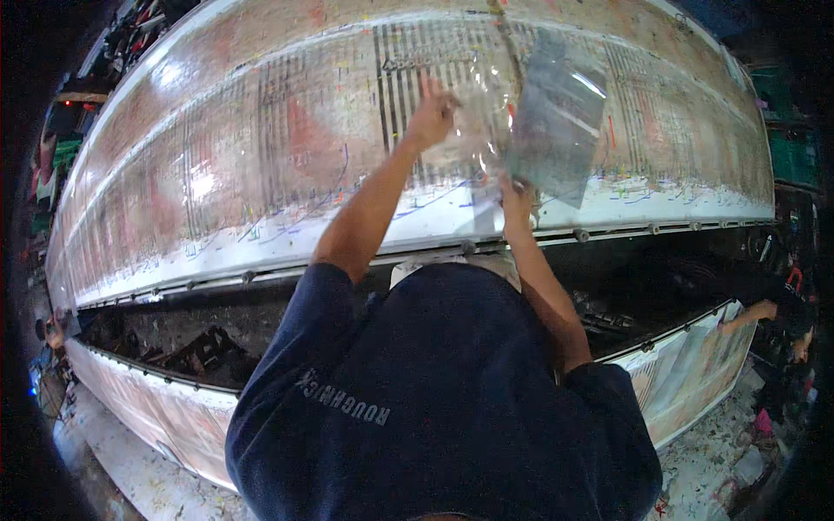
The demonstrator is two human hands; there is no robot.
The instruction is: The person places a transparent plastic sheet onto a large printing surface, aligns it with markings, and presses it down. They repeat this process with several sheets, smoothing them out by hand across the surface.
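Note:
My left hand (433, 119) is over the striped surface, its index finger stretched out and the other fingers partly curled. Beside its fingertips is a crumpled, shiny clear plastic film (483, 117); I cannot tell if they touch. To the right, my right hand (518, 201) is closed on the lower edge of a clear plastic sheet, close to the table's near rim. That plastic sheet (560, 117) looks grey and glossy and leans upward from the hand. Under both hands is a long curved-looking worktop (304, 122) with dark stripes, reddish stains and coloured marker strokes.
A metal rail with several round knobs (582, 234) runs along the worktop's near edge. Below is a dark gap, then a second stained board (165, 417). Another person's arm (749, 317) reaches in at right; a hand (54, 332) shows at far left.

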